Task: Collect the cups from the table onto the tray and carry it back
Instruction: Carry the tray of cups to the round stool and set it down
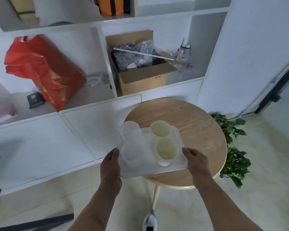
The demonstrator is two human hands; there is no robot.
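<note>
Fingers of both hands hidden beneath the tray (pixel 178 137). Clear cups (pixel 130 129) blurred, edges indistinct. Shoe (pixel 149 221) cut by bottom edge. Box (pixel 143 79) print illegible.

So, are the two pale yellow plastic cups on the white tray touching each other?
Cannot tell. In the head view the far yellow cup and the near yellow cup overlap on the tray; no contact or gap shows plainly.

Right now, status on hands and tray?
Left hand and right hand grip tray edges. Four cups aboard. Table bare. Plant beside table.
</note>
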